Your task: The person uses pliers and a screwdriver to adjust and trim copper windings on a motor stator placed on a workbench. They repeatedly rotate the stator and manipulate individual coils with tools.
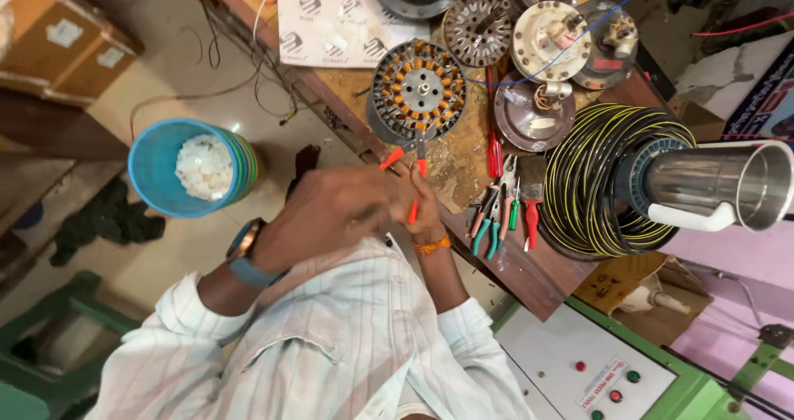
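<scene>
Orange-handled pliers sit at the workbench edge, nose toward the copper-wound stator. The right hand is closed around one handle; the left hand curls beside it, its hold unclear. Best to steady both wrists and nip only the wire.

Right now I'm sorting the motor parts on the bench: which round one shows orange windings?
The stator just beyond the hands, at the bench's near edge. Its ring of orange coils sets it apart; the other discs behind it look grey, cream or brown.
</scene>
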